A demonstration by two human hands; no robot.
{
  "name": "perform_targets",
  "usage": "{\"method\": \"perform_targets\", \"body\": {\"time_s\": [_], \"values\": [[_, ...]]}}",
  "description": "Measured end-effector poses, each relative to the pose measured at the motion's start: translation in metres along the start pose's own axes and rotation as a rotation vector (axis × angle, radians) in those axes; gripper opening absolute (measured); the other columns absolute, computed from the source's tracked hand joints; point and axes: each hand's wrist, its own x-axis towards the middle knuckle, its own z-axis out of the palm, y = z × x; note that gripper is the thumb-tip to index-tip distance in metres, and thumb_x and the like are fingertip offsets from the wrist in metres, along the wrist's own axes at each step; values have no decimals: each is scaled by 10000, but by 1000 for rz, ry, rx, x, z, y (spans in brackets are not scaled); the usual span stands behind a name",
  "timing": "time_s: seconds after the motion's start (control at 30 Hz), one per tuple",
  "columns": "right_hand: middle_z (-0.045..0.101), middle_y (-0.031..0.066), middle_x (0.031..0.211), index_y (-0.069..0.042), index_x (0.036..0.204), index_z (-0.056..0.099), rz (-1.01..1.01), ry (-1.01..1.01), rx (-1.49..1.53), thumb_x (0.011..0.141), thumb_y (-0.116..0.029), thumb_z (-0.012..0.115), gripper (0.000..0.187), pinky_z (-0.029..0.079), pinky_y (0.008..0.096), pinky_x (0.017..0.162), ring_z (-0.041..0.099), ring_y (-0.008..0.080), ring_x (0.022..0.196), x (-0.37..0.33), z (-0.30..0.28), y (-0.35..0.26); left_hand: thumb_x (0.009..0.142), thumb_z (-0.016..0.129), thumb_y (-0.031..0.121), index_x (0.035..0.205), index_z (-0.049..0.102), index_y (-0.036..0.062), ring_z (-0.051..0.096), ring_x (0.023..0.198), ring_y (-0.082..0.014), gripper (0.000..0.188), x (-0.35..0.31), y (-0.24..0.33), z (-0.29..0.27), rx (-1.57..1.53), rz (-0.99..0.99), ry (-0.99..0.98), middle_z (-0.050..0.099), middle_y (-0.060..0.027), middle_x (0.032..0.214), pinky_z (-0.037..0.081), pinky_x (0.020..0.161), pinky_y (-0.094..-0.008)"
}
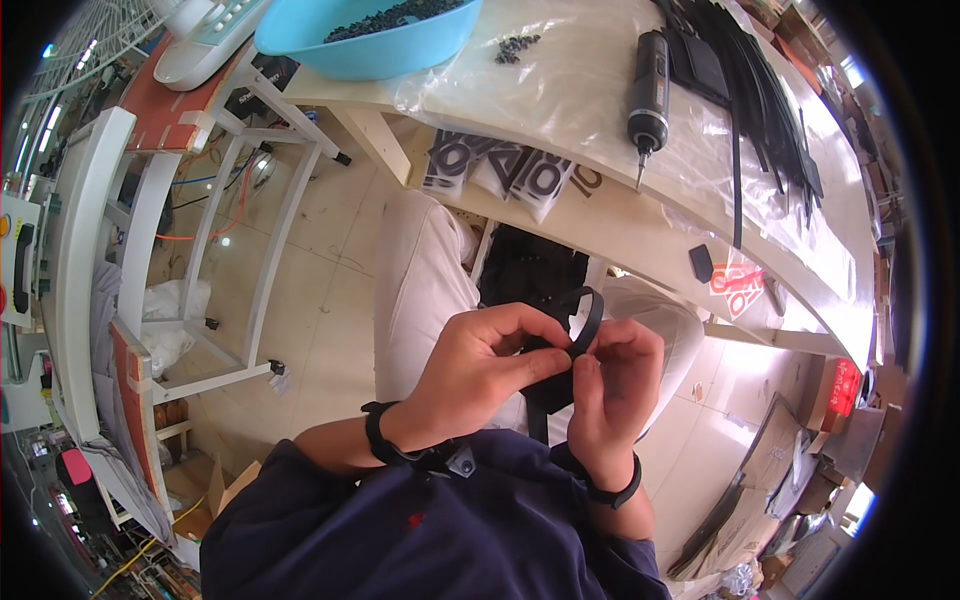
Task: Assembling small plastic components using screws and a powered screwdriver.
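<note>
Above my lap, a narrow black strap is bent into a loop between my two hands. My left hand pinches it with thumb and index finger from the left. From the right, the thumb and fingers of my right hand close on the same strap, and the fingertips of both hands nearly meet. A wider black piece hangs just below the fingers, partly covered by them. The exact spot where the strap is gripped is hidden by the fingertips.
On the table lie an electric screwdriver, a bundle of black straps and small black parts. A blue basin holds more black parts. Printed bags sit on the shelf beneath. A white metal frame stands left.
</note>
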Motion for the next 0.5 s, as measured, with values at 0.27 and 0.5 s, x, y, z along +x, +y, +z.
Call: {"method": "perform_targets", "body": {"time_s": [0.27, 0.5], "values": [[581, 102, 1018, 9, 1134, 443, -26, -2, 16, 878, 127, 597, 321, 499, 287, 835, 585, 153, 892, 10, 0, 0, 869, 696, -60, 1032, 691, -58, 661, 878, -100, 164, 3, 1, 4, 257, 109, 51, 715, -74, 967, 532, 758, -227], [642, 93, 860, -12, 993, 606, 57, -131, -346, 806, 45, 721, 227, 498, 305, 706, 617, 205, 754, 47, 1, -17, 873, 697, -28, 992, 698, -52, 635, 838, -83, 121, 7, -5, -10, 304, 271, 173, 723, -76, 973, 494, 723, -212]]}}
